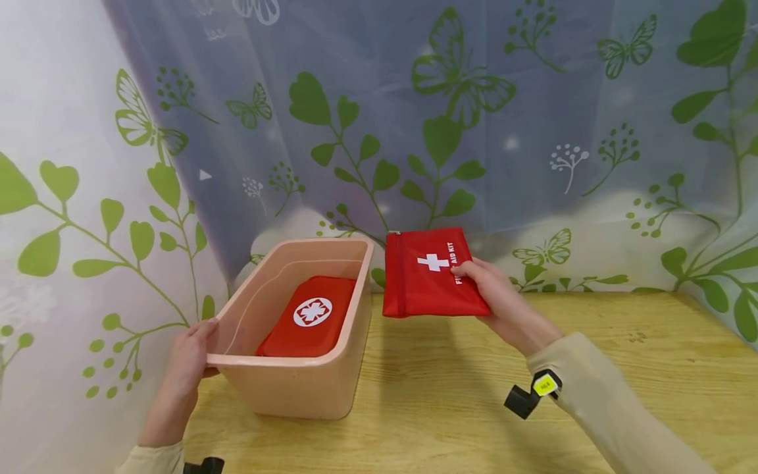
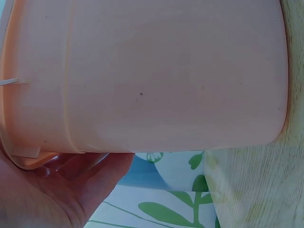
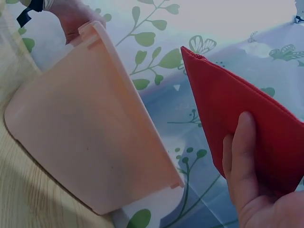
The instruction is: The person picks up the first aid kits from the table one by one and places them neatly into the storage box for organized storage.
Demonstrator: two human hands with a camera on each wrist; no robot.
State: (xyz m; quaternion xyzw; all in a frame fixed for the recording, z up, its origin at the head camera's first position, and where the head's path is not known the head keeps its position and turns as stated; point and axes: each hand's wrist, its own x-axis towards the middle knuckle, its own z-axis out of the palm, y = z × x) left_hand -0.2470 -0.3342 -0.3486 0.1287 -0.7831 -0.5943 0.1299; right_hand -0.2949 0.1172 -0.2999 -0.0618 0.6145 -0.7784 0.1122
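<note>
A pink plastic bin [image 1: 296, 388] stands on the table at the left. My left hand [image 1: 188, 352] grips its rim at the near left corner, and the left wrist view shows that hand [image 2: 71, 190] against the bin's outer side. Inside the bin lies a red case [image 1: 284, 332] with a white round emblem. To the right of the bin, my right hand [image 1: 494, 289] pinches a flat red first aid kit pouch [image 1: 423, 283], thumb on its printed face. In the right wrist view, fingers [image 3: 244, 156] press the pouch's back [image 3: 266, 128], which is held above the table.
A light wood table [image 1: 438, 401] carries the bin. Behind it hangs a curtain [image 1: 379, 59] printed with green leaves and butterflies, and it continues along the left side. Small black cameras sit on both wrists.
</note>
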